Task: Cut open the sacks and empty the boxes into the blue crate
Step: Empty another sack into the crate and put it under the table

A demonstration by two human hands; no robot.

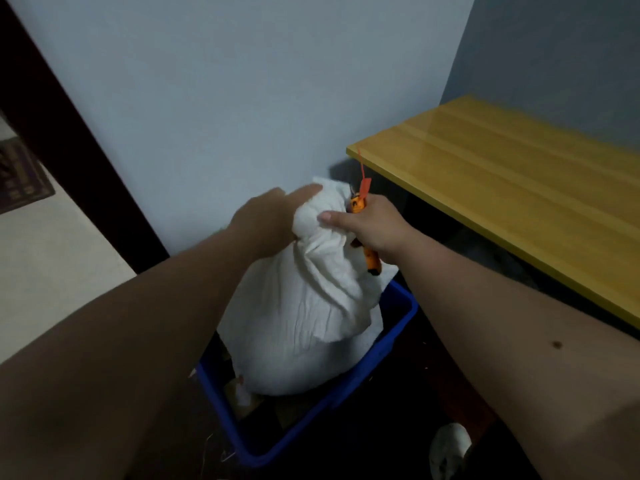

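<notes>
A full white sack (298, 327) stands upright in the blue crate (349, 396) on the floor. Its neck is bunched at the top, with an orange seal tag (363, 188) sticking up beside it. My left hand (266, 216) grips the gathered neck from the left. My right hand (363, 226) holds an orange utility knife (370, 261) against the right side of the neck, thumb pressing on the cloth. The blade is hidden. A few boxes (242, 393) lie in the crate beneath the sack.
A yellow tabletop (519, 181) juts in from the right, just above and beside the crate. A pale wall (242, 98) stands behind. A dark door frame (69, 140) is at left. A white shoe (450, 448) rests at the bottom right.
</notes>
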